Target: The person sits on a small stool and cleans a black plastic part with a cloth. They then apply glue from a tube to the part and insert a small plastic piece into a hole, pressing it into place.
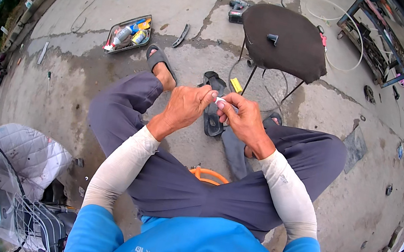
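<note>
The step in hand looks like close fingertip work on a small white piece (220, 100) between the 2 hands, with the left hand (187, 106) at its 8 o'clock and the right hand (243, 119) at its 4 o'clock, each seemingly narrowed to a pinch on it. From there the stool (306, 43), bearing a dark fitting (272, 39), stands at 1 o'clock and the tray (130, 49) at 10. Any next move on so tiny a part would call for steady, light fingertips.
</note>
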Motion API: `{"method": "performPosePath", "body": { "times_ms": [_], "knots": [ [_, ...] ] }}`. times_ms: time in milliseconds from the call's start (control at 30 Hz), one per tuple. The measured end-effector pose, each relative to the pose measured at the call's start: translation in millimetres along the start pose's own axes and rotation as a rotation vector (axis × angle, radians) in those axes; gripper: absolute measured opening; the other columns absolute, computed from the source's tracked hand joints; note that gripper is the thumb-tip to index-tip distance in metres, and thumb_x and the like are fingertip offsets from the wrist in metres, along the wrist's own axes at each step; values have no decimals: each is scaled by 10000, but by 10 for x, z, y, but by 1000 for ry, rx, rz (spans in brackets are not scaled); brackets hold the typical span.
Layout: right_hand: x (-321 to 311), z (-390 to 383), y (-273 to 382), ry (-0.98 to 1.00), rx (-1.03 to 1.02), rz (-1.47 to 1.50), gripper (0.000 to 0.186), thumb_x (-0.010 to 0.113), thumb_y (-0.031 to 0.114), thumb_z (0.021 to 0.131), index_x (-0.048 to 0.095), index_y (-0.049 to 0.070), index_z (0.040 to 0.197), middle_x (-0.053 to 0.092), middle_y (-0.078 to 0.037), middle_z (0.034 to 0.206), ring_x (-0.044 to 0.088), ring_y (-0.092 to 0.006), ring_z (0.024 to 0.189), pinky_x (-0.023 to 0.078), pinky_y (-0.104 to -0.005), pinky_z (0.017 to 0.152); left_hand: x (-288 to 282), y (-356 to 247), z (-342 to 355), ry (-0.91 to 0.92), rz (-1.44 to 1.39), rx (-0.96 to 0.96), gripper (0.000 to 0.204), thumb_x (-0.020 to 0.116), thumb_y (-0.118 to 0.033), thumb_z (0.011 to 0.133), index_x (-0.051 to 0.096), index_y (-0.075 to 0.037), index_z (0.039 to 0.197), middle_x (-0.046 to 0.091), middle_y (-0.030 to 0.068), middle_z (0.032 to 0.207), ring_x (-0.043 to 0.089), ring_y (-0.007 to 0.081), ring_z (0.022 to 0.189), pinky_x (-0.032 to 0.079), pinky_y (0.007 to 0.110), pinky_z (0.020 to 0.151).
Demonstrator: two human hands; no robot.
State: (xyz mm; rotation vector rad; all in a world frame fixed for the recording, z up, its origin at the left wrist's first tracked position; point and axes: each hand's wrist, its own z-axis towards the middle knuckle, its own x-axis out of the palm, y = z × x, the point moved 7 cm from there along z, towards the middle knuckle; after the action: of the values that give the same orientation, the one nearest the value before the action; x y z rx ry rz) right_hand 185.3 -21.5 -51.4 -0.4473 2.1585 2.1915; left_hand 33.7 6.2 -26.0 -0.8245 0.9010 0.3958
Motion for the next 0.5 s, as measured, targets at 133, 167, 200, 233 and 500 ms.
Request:
{"method": "performPosePath", "body": {
  "times_ms": [133, 167, 200, 233, 500],
  "knots": [
    [-20, 23, -248, 31, 76, -51, 158, 621, 134, 1020, 706, 1, 1031, 699, -28, 750, 666, -80, 652, 529, -266, 605, 333, 261, -22, 187, -194, -244, 299, 583, -300, 1060, 630, -40, 921, 567, 116, 609, 599, 297, 558, 457, 427, 564],
    [-20, 9, -327, 23, 113, -22, 166, 615, 133, 1023, 710, 1, 1056, 699, -27, 756, 661, -82, 652, 531, -268, 610, 446, 303, -65, 259, -217, -321, 289, 581, -315, 1060, 632, -49, 958, 595, 115, 660, 611, 275, 592, 467, 415, 588],
    [-22, 5, -403, 16, 150, 8, 177, 610, 132, 1025, 714, 1, 1081, 699, -27, 763, 656, -83, 652, 532, -271, 615, 525, 312, -76, 272, -238, -329, 289, 581, -315, 1060, 632, -49, 958, 595, 115, 660, 611, 275, 592, 467, 415, 588],
    [-32, 28, -462, 20, 176, 3, 177, 610, 132, 1025, 714, 1, 1081, 699, -27, 763, 656, -83, 652, 532, -271, 615, 528, 299, -51, 173, -331, -285, 288, 560, -326, 1066, 625, -59, 981, 624, 120, 732, 633, 288, 653, 475, 420, 617],
    [70, 92, -960, 122, 346, 3, 177, 609, 136, 1029, 697, -4, 1094, 684, -16, 809, 615, -73, 675, 517, -268, 628, 829, 478, -188, 270, -278, -205, 288, 495, -332, 1073, 619, -80, 1014, 673, 155, 876, 650, 396, 808, 480, 481, 670]
  ]
}}
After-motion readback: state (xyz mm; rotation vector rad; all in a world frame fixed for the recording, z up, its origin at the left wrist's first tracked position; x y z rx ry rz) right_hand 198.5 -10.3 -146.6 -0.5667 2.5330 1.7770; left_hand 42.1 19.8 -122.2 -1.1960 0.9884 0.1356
